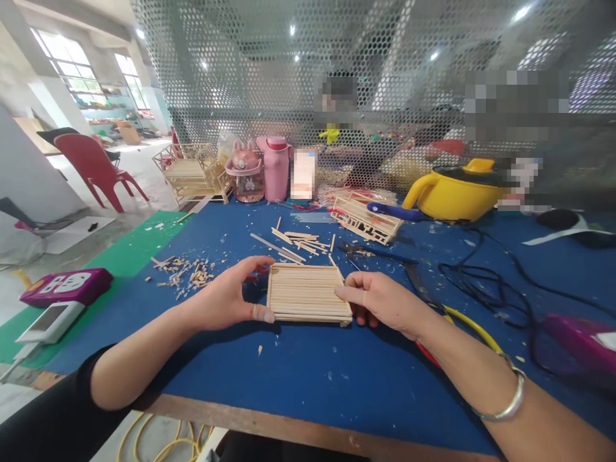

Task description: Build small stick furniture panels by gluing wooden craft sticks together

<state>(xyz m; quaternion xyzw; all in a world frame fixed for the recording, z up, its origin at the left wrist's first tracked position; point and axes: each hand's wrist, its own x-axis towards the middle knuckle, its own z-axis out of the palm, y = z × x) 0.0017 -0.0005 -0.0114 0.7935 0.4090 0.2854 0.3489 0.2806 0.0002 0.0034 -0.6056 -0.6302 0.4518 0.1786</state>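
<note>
Between my two hands is a small flat panel of thin wooden sticks (305, 290), laid side by side with a stick frame round the edge. My left hand (245, 292) grips its left edge, fingers at the far corner and thumb at the near corner. At the right edge my right hand (368, 295) pinches the panel, thumb on top and fingers curled beside and below. Just beyond lie loose wooden sticks (303, 240). A heap of cut stick scraps (199, 274) is to the left, near my left forearm.
Pliers (380, 253) and a black cable (500, 289) lie to the right. Behind are a stick-built model (368, 219), a yellow pot (462, 192), a pink bottle (276, 170) and stacked stick frames (192, 170). A perforated metal screen (269, 70) closes the back. Purple power strip (67, 285) at left.
</note>
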